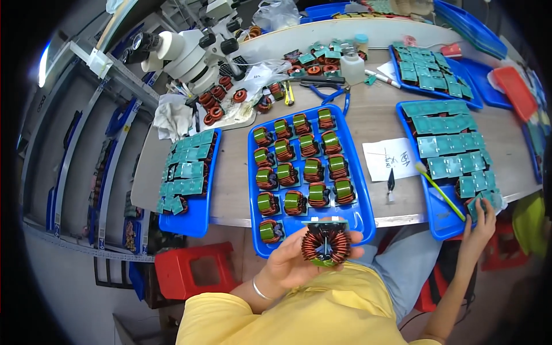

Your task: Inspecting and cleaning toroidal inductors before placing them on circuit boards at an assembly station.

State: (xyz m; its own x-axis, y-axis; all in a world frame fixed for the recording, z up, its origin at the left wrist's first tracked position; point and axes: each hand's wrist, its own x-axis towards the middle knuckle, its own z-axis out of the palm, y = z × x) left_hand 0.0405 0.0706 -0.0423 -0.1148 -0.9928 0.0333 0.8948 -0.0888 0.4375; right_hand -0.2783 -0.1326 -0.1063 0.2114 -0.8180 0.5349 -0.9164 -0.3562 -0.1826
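Head view shows my left hand gripping a copper-wound toroid coil while my right hand pinches a green board (middle blue tray nearly full).

A pale workbench carries a blue tray of copper-wound coils at its front edge, with a second blue tray left of it, a written paper slip right of it, and a stereo microscope and blue-handled pliers behind it.
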